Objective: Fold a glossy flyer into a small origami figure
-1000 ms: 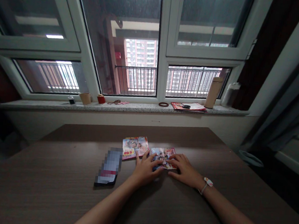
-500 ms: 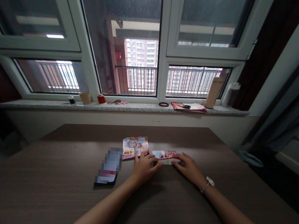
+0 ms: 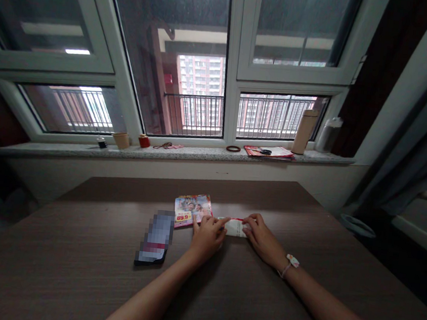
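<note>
Both my hands rest on a small printed paper sheet (image 3: 234,227) on the dark wooden table (image 3: 72,267). The sheet is folded over, its white back facing up with a red edge showing. My left hand (image 3: 206,234) pinches its left end. My right hand (image 3: 261,236), with a bracelet at the wrist, pinches its right end. A second colourful leaflet (image 3: 192,209) printed with "89.9" lies flat just left of my left hand.
A phone (image 3: 156,243) lies on the table to the left of my left arm. The stone window sill (image 3: 199,154) behind the table carries small cups, a ring, papers and a tall tan flask (image 3: 302,131). A grey curtain hangs at right.
The sheet lay flat with its picture side up; my hands have folded its near edge away from me, so the white back now shows. Both hands moved slightly forward.
</note>
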Motion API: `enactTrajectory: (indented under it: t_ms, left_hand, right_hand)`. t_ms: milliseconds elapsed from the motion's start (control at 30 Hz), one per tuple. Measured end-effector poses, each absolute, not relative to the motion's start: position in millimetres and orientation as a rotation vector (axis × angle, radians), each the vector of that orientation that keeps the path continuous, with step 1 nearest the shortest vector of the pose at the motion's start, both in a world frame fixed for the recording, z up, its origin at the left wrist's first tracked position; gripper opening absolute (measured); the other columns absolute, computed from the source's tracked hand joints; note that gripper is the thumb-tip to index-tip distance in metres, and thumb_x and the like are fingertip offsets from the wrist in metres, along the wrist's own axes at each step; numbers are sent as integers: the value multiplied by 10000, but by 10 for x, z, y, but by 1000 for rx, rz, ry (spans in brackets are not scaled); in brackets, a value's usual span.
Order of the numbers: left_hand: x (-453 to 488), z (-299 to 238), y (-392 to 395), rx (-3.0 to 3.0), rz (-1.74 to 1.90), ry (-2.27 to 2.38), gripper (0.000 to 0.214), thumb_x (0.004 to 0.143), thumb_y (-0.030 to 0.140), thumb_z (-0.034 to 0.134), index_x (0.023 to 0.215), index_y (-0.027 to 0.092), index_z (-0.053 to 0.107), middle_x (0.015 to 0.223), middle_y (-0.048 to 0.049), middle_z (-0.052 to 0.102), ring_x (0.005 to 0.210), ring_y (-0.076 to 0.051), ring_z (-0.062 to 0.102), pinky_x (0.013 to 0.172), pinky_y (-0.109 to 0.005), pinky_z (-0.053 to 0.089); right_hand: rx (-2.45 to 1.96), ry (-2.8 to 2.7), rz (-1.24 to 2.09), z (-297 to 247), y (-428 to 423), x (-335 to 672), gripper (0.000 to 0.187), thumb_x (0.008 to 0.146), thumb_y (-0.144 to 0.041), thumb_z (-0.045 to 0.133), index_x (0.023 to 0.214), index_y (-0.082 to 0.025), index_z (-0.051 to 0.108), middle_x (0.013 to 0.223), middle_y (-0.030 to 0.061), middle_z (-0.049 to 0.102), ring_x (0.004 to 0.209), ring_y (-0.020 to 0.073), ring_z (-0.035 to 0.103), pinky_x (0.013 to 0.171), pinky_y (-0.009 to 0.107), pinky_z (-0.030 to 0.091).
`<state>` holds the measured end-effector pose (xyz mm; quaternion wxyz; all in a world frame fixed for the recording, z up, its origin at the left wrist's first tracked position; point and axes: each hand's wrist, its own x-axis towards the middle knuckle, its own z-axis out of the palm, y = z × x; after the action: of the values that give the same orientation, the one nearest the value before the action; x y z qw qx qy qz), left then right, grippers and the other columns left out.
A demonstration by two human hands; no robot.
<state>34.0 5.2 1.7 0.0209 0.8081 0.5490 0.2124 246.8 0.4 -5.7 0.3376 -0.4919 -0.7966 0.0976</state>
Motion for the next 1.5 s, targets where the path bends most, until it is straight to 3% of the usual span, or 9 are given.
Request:
enactTrajectory:
  t_ms: [333,567,967,1267,1500]
  left_hand:
    - [345,4,33,2541,622,1750,302,925,427,449,1168,360,614,1118,-30,593,1159,-261,442,1077,-677,48]
    - [322,-33,52,2555,578,1707,301,947,438,406,1174,389,598,1368,0,510,1322,-292,318,1032,-740,-27]
    - [359,53,-26,2615,630,1717,280,945,424,421,1127,373,627,1141,-13,602,1199,-269,412,1055,-712,-29]
    - [345,16,8,2577,585,1724,292,945,396,415,1162,389,610,1301,-3,546,1273,-285,349,1046,-725,-26]
    - [338,11,18,2568,604,1702,286,943,377,426,1171,389,599,1278,9,581,1259,-276,378,1026,-745,-53]
  right_hand:
    - [-1285,-2210,116,-38,-8,2496,259,907,-356,512,1122,-248,606,1216,88,486,1089,213,528,980,377,433]
    - [-1356,-2274,-11,-27,-17,2505,289,928,-386,475,1165,-310,622,1072,73,600,990,222,529,890,389,452]
    - [-1277,-2247,178,-42,12,2552,276,892,-373,534,1122,-242,610,1182,83,569,1104,215,528,979,386,424]
    - [-1271,-2265,172,-17,20,2552,314,903,-410,515,1168,-267,603,1138,78,591,1075,220,525,959,395,431]
    - [-1279,-2264,194,-51,29,2553,348,914,-406,495,1222,-264,572,1151,85,562,1068,218,520,964,400,430]
